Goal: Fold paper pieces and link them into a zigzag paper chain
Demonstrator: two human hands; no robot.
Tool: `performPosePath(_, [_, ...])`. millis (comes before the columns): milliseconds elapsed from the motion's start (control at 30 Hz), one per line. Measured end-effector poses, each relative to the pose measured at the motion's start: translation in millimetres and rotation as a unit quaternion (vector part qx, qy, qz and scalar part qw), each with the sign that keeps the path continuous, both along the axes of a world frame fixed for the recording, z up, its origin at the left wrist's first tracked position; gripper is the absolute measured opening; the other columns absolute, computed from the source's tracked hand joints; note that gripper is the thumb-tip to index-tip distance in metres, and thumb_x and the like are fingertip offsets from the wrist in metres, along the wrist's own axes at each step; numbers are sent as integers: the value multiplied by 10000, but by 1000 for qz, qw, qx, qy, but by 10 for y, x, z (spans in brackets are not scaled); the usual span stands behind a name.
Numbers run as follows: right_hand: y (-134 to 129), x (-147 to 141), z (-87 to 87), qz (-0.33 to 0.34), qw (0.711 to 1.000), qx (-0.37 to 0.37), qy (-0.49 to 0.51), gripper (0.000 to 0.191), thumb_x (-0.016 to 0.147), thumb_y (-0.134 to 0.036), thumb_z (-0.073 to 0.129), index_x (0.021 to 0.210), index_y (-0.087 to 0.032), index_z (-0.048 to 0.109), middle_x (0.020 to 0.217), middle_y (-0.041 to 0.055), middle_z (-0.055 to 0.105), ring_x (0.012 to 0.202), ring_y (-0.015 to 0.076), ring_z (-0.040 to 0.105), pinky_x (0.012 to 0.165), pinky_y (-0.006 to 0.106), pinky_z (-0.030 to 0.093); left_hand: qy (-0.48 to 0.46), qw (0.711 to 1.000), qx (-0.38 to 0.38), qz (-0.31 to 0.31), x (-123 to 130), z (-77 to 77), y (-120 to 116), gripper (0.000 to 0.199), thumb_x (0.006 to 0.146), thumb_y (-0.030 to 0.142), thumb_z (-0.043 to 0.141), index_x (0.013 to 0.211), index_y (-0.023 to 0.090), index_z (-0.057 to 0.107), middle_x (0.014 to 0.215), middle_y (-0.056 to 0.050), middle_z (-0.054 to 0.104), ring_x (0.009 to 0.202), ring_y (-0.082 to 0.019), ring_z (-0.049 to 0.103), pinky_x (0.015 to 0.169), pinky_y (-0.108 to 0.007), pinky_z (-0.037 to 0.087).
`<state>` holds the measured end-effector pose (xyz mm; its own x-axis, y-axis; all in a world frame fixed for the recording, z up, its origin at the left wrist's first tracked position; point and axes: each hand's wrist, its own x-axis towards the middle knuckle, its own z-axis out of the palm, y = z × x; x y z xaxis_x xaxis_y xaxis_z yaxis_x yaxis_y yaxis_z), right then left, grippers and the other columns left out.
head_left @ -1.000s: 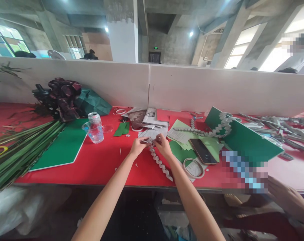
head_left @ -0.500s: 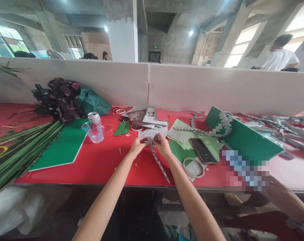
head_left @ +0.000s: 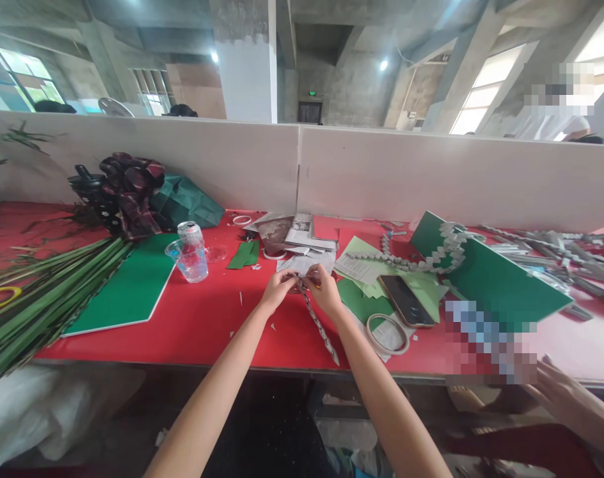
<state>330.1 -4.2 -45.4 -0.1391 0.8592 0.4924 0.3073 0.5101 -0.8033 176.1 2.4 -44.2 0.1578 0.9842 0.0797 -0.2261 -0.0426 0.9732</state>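
Note:
A narrow grey-white chain of folded paper hangs from my fingertips, its lower end trailing across the red tabletop toward me. My left hand pinches the chain's upper end between thumb and fingers. Right beside it, my right hand is closed on the same end, fingertips almost meeting those of the left. The fold between my fingers is mostly hidden. Beyond my hands lie newspapers and paper sheets. A longer zigzag paper chain runs over the green papers and onto a green board.
A phone and a tape roll lie to the right. On the left are a can, a plastic cup, long green leaves and yellow-handled scissors. Another person's hand is at the right edge.
My fingers have shifted slightly at the chain's upper end, still pinching it. The other person's hand at the right has changed its pose. The view has moved a little.

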Motion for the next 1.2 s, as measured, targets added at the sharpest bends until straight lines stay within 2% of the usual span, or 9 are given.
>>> performPosePath(167, [7,1,-7,-2,1000,-6,-6,124,814,-271,530,905,-236,453,789,8,670,740,182,658,662,272,479,22,1000,11,-4,-4,-29,7,270,714,325,698,884,149,584,701,-24,671,677,-193,670,715,-381,578])
performPosePath(300, [-1,-2,6,8,1000,-2,0,113,804,-254,520,894,-233,454,790,1,640,733,167,643,678,266,483,79,996,49,12,-3,-58,10,294,722,385,684,874,160,571,702,-39,673,651,-202,670,665,-365,571])
performPosePath(600, [49,-8,-38,-28,999,-1,16,87,827,-261,495,903,-236,462,781,-8,605,671,151,606,635,256,464,146,986,73,21,-21,-148,70,363,715,467,672,875,155,579,687,-49,667,635,-215,670,589,-337,557])
performPosePath(733, [71,-15,-68,-12,1000,-2,21,81,827,-262,501,892,-235,460,794,-8,608,696,151,605,648,254,464,166,982,90,19,-36,-198,106,364,747,478,630,911,155,595,721,-59,674,656,-216,669,594,-331,547])
performPosePath(933, [46,-19,-44,-5,1000,3,12,92,814,-249,511,891,-232,465,773,-11,626,703,152,601,679,262,466,251,952,160,67,-61,-195,141,328,746,417,614,913,137,648,789,-92,695,761,-233,661,684,-321,513])
performPosePath(1067, [15,-18,0,2,1000,1,7,90,816,-263,512,888,-234,468,765,-6,634,720,161,610,688,269,470,228,961,146,51,-48,-191,150,316,717,358,622,937,135,661,871,-111,710,812,-237,662,709,-314,506])
performPosePath(1200, [5,-22,14,10,1000,-9,-1,99,810,-259,510,898,-234,475,789,3,644,736,166,620,696,277,479,239,960,137,50,-43,-184,133,264,705,309,617,908,146,660,784,-72,700,731,-212,650,658,-287,484])
